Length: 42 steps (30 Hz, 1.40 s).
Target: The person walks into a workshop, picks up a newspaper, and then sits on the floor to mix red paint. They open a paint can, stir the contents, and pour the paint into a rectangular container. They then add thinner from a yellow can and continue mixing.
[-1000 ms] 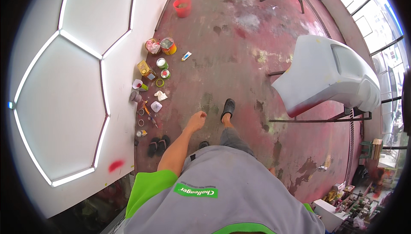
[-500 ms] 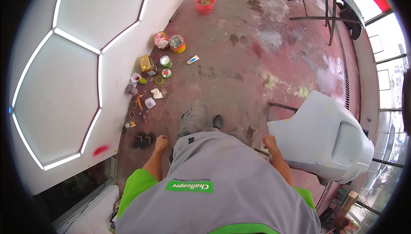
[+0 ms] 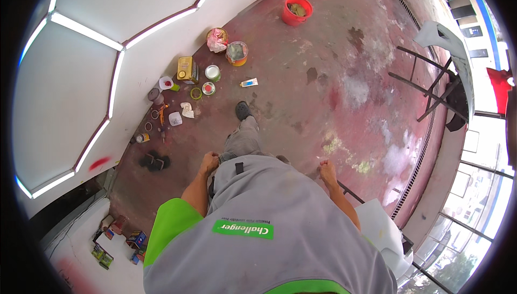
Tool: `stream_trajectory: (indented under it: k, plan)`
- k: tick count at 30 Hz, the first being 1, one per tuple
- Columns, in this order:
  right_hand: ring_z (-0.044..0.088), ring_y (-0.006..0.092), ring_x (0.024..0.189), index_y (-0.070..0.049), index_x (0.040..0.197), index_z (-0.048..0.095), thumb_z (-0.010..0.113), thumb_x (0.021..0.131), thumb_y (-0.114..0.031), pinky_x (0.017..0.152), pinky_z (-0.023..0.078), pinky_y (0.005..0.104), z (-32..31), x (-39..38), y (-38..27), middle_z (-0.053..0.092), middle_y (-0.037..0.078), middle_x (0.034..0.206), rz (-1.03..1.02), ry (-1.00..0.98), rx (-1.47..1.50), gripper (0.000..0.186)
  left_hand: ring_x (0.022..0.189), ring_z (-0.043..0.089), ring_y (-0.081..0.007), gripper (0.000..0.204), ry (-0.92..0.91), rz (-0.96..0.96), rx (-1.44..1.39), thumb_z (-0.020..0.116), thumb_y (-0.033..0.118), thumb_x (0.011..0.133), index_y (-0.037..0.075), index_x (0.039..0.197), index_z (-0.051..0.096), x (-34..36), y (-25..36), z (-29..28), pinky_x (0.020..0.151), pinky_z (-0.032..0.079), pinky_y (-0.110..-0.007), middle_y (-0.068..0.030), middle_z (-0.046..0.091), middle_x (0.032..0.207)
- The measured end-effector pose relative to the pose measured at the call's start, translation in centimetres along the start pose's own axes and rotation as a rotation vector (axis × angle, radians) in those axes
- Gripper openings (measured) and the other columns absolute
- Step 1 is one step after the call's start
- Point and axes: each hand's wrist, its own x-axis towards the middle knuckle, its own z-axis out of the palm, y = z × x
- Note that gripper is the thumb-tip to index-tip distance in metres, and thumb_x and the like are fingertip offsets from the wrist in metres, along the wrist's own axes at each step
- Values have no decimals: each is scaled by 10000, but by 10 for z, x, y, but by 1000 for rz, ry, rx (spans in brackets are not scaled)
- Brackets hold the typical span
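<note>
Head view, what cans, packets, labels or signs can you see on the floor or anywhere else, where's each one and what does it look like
Yellow tin: rectangular, by the white wall.
Small tube: white and blue, lying flat on the red floor.
Round paint can: orange sides, near the wall.
Small boxes: colourful, lower left on the pale ledge.
Shirt label: green strip, white print, on the grey shirt.
Both hands empty: left hand, right hand.

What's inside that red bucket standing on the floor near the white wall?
The red bucket stands open, with no lid. Inside lies a crumpled greenish-brown lump, perhaps rags or debris; it is too small to tell which. The lump and the bucket's wall cover whatever lies below, so the bottom cannot be seen.
</note>
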Motion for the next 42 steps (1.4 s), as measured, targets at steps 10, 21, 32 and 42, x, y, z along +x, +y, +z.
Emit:
stream_trajectory:
  k: [10,21,32,42]
  plan:
    - [701,334,705,9,1181,640,486,1043,-207,639,561,460,-39,138,-158,701,237,935,-195,-248,-249,299,772,709,-173,310,458,101,-609,586,149,910,9,1162,700,86,140,-109,718,549,-333,-88,727,876]
    - [651,333,625,43,974,631,463,1036,-331,601,531,460,-14,342,-478,634,215,741,-686,-501,-436,415,797,670,-167,285,865,-514,-1110,530,201,1015,44,1215,658,-6,93,15,692,539,-348,-61,688,967]
    - [621,239,558,-1,938,607,445,1112,-430,482,512,356,123,382,-680,600,104,701,-1025,-805,-818,491,798,688,-294,233,408,-842,-516,654,270,903,52,936,729,-48,281,419,676,519,-426,-144,704,895]
    - [607,136,563,-21,1151,661,526,1077,-176,487,484,292,185,242,-656,654,58,740,-1016,-1159,-1009,219,1037,734,-379,417,1066,-710,-1481,658,347,914,-29,1067,753,39,362,500,869,567,-419,-243,761,1017]
